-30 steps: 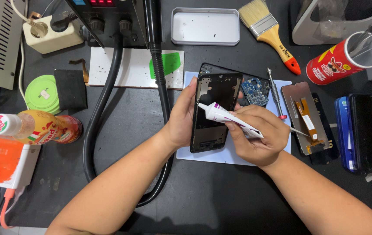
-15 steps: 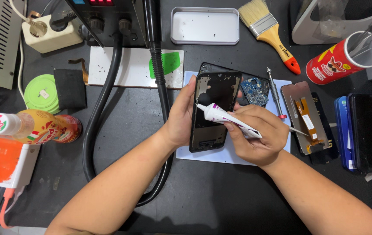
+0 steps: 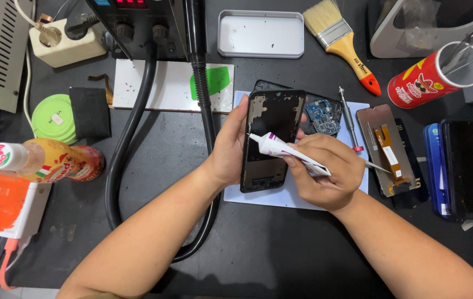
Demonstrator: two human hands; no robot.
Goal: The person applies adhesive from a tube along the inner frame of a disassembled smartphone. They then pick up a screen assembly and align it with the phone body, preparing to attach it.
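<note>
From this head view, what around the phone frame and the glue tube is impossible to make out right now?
Head view only:
- Tube rear end: wrapped by the right hand.
- Nozzle tip on the phone frame: too small to tell whether glue is coming out.
- Frame's left edge: covered by the left hand.
- Circuit board: partly behind the frame and fingers.
- Blue mat: mostly covered.

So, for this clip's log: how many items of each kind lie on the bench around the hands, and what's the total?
Hands: 2, left hand on the phone frame, right hand holding the glue tube
Phone frame: 1
Glue tube: 1
Circuit board: 1
Screwdriver: 1
Display panel: 1
Paintbrush: 1
Metal tray: 1
Red can: 1
Bottle: 1
Total: 9 items, plus 2 hands
</note>
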